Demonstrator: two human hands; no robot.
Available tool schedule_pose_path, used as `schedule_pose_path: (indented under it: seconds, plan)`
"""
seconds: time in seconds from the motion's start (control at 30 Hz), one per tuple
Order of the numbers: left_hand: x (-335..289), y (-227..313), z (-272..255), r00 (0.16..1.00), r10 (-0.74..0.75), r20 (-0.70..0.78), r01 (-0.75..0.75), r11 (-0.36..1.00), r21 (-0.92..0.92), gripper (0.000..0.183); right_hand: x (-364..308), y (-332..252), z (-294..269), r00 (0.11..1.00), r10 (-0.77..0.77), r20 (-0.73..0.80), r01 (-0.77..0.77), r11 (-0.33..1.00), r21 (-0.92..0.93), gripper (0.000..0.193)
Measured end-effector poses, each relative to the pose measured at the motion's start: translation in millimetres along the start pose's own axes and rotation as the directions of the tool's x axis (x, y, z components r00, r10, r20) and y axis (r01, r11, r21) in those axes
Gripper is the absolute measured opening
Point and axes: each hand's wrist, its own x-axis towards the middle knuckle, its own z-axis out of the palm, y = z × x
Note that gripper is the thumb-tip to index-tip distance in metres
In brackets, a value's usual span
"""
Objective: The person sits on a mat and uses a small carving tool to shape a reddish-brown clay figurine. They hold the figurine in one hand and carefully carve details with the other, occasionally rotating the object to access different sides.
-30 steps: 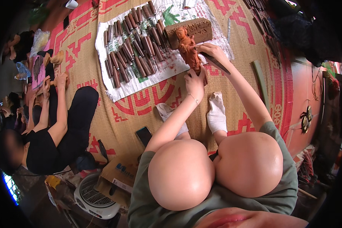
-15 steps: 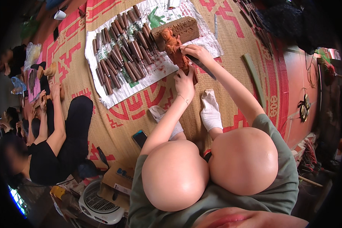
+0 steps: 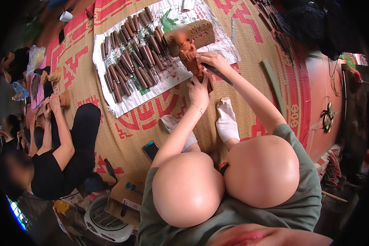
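A reddish-brown carved wooden figurine [image 3: 188, 58] lies with its upper end against a brown block [image 3: 202, 33] with a notched face. My left hand [image 3: 199, 91] is closed round the figurine's lower end, nearest to me. On the figurine's right side, my right hand [image 3: 214, 62] pinches a long dark tool [image 3: 222, 75]; its working tip is hidden by the fingers and the wood. Just left of the figurine, several chisels with brown wooden handles [image 3: 145, 55] lie in rows on a white printed sack [image 3: 125, 107].
A patterned straw mat [image 3: 250, 86] spreads beneath everything. On it lie a green curved strip [image 3: 273, 84], a thin metal strip [image 3: 233, 28] and a phone [image 3: 150, 150]. At left another person in black [image 3: 55, 168] works with both hands. Behind stand a fan [image 3: 108, 217] and a cardboard box [image 3: 127, 199].
My right hand has shifted slightly down along the figurine, toward me, with the dark tool. My left hand keeps its grip. The other person's hands have moved closer together.
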Motion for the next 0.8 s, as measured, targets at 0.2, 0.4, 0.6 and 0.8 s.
schedule_pose_path:
  seconds: [0.2, 0.4, 0.6, 0.8]
  plan:
    - [2.1, -1.3, 3.7, 0.999, -0.001, -0.034, 0.002, 1.0, 0.029, 0.092, 13.0, -9.8, -3.8, 0.999, 0.016, -0.043, -0.017, 1.0, -0.023, 0.027]
    - [-1.9, -0.7, 4.0, 0.999, 0.0, -0.034, 0.001, 1.0, 0.025, 0.09, 1.4, -5.1, -0.2, 0.994, 0.057, 0.088, -0.052, 0.997, -0.058, 0.027]
    - [0.8, 0.4, 8.7, 0.999, -0.014, -0.042, 0.016, 0.999, 0.05, 0.09, 18.8, -0.4, 5.3, 0.993, -0.023, -0.112, 0.023, 1.0, -0.004, 0.026]
    - [-2.5, -2.9, 2.9, 0.999, 0.017, -0.049, -0.016, 1.0, 0.02, 0.09, 7.5, -2.1, 3.5, 1.0, -0.008, 0.017, 0.008, 0.999, -0.047, 0.025]
